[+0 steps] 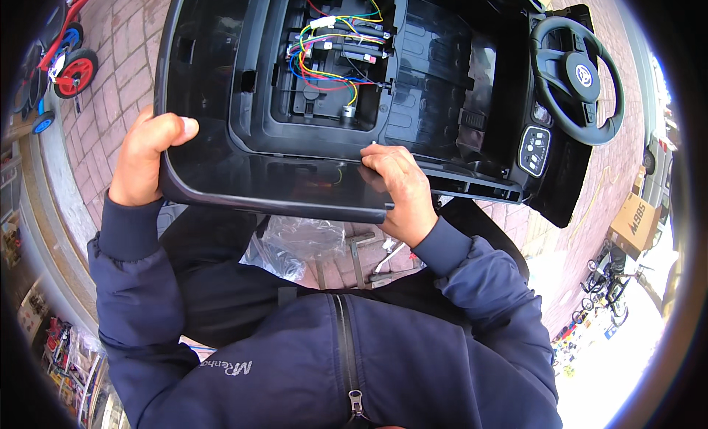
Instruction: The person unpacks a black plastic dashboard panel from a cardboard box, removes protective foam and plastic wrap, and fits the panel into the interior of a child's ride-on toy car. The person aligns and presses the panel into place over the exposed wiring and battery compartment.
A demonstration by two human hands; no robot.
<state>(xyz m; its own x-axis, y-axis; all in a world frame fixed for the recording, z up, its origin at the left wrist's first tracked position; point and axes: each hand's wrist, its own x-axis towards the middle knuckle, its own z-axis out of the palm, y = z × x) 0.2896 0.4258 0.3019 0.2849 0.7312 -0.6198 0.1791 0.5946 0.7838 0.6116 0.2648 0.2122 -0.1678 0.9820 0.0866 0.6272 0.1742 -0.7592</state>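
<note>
Left hand [150,152], thumb uppermost, and right hand [403,189], fingers uppermost, clasp the glossy black plastic rim [276,180] at the black plastic toy car [435,68]'s near-left corner and near edge; uneven force could crack it, tilting strain the thin multicoloured wires [323,21].

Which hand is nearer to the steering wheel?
Right. The right hand is left of the steering wheel, on the black body; the left hand, farther left, grips its corner.

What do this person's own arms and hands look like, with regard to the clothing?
Both arms wear dark navy jacket sleeves, loose and wrinkled, ending in close-fitting navy cuffs. The left hand and right hand are bare, without gloves. I see no marking on the sleeves.
</note>
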